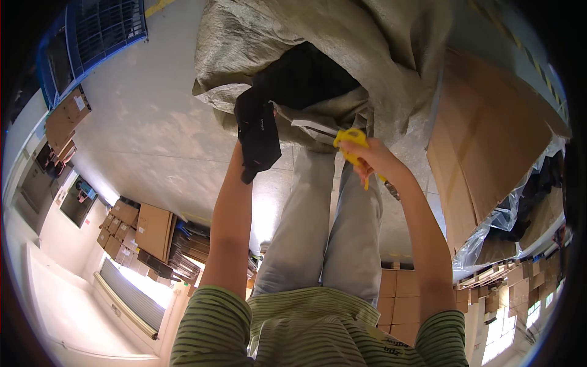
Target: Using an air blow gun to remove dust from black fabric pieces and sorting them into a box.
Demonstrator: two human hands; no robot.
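Note:
A black cloth item [260,137] with small pale print hangs over my left hand [275,112], hiding nearly all of it but a bit of fingertip. The hand seems closed on the cloth. In my right hand [378,158], the fingers are wrapped round a yellow-handled tool [351,138]. A long pale strip like a blade points left from it, towards the black cloth; its exact kind is unclear. Just beyond both hands, a large greyish-beige woven sack [244,46] lies with its mouth towards me. More black material [306,73] shows inside that opening.
On the right stands a big cardboard carton [483,134], with clear plastic film [489,235] and dark goods at its near side. Blue metal mesh frames [110,30] are at the far left. Stacked cartons [153,229] line the left wall. My legs [299,226] are below my hands.

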